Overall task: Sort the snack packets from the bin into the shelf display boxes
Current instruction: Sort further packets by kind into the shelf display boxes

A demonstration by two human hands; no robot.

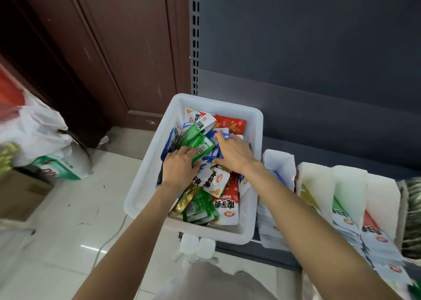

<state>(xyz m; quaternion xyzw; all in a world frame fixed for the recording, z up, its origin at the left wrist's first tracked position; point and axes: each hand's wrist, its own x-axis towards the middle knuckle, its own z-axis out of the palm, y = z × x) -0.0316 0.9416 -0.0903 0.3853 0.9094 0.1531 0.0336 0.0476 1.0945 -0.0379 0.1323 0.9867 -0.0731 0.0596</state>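
In the head view, both hands are rummaging in the white bin (145, 192). The left hand (180, 166) is pressing on a green packet (198, 140), its long axis running away up-left. The right hand (234, 153) is curling over blue packets (213, 155). The display boxes (279, 167) are waiting just right, nearer the right hand.

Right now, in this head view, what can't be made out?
- Left hand: fingertips buried among the packets; grip unclear.
- Right hand: what its fingers touch is hidden by the hand itself.
- White bin: lower packets covered by upper ones.
- Display boxes: far right cut off by the frame edge, blurred.
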